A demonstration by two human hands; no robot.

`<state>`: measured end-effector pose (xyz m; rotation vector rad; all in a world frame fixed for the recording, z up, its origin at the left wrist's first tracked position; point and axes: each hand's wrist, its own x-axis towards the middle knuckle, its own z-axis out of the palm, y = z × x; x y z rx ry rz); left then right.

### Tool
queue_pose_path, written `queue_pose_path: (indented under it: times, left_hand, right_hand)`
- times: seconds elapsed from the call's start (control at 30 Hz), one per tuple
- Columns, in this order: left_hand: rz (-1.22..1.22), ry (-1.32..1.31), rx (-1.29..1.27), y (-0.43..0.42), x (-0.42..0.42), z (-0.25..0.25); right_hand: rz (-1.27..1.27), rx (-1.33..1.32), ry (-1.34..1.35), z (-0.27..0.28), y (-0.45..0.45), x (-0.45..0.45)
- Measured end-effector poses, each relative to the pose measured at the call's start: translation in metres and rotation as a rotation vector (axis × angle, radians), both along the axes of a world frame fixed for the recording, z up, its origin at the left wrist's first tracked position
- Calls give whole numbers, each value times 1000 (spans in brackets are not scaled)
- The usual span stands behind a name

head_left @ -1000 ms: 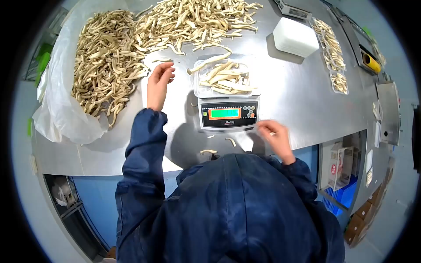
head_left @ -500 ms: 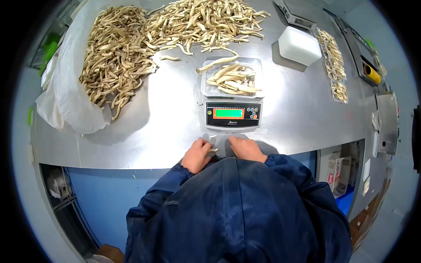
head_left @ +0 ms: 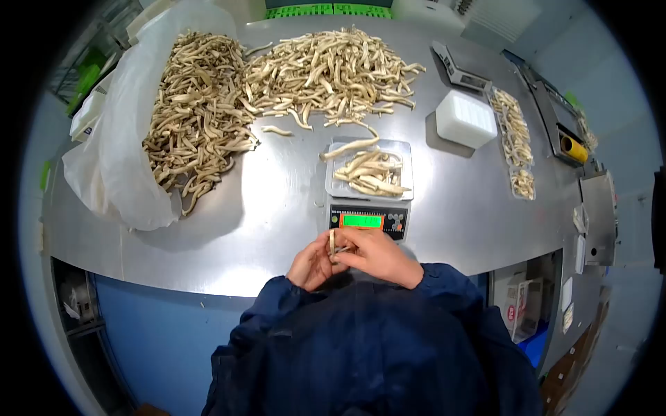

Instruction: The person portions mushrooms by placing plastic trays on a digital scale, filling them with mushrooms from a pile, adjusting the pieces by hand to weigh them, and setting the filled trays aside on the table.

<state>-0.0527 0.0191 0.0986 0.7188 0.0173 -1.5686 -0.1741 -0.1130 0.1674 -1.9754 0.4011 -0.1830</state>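
Note:
My left hand (head_left: 312, 263) and my right hand (head_left: 378, 256) are together at the near side of the digital scale (head_left: 368, 213), partly covering its front edge. A small pale mushroom piece (head_left: 332, 243) is between them, pinched by the right fingers, while the left fingers curl beside it. On the scale sits a clear plastic tray (head_left: 338, 188) holding several pale mushroom pieces (head_left: 371, 173). One long curved piece (head_left: 350, 148) lies across the tray's far left corner. The scale's green display is lit.
A large mushroom pile (head_left: 333, 73) lies behind the scale, beside a white plastic bag (head_left: 118, 166) with browner pieces (head_left: 198, 111). Stacked white trays (head_left: 466, 119), a second scale (head_left: 461, 69) and filled trays (head_left: 513, 132) stand at the right.
Both hands came down to the small pieces at the table's near edge, then met in front of the scale with a piece between them. The camera view has tilted upward.

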Motion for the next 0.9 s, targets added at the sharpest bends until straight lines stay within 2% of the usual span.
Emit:
queue_pose_path:
  times: [0.03,0.1,0.13,0.17,0.2,0.27,0.37,0.5,0.57,0.63,0.67,0.7,0.73,0.83,0.9]
  left_hand:
    - [8,88,-78,2,0,-2]
    - [24,266,-236,7,-1,-13]
    - [13,349,-255,9,-3,-16]
    - [7,322,-132,9,-5,-3]
    - [-14,327,-120,10,-7,-4]
    - [-26,307,-49,9,-5,3]
    - [2,368,-213,12,5,-17]
    - [103,283,-77,19,11,-20]
    - [137,269,-22,23,13,-19]
    - [150,275,-3,24,16,-21]
    - [147,287,-11,25,18,-23]
    - [143,299,-19,25,20,-24]
    - [149,296,0,24,22,-24]
    - [188,288,63,26,24,-22]
    - [229,279,99,27,27,-21]
  right_hand:
    - [18,-136,60,17,-7,9]
    - [-131,-347,27,30,-42,31]
    - [-221,-468,20,28,-69,45]
    - [-236,-516,48,36,-92,58]
    - [-207,-691,88,29,-119,72]
    - [-10,-860,84,12,-160,91]
    - [315,-903,337,15,-179,113]
    - [450,-963,448,11,-186,132]
    - [490,-885,426,21,-193,137]
    - [385,-760,343,37,-204,151]
    - [172,-643,281,47,-207,155]
    - [50,-745,65,42,-223,156]
    - [-84,-802,0,48,-231,156]
    - [-274,-534,-86,69,-226,131]
    - [-289,-502,-50,74,-218,101]
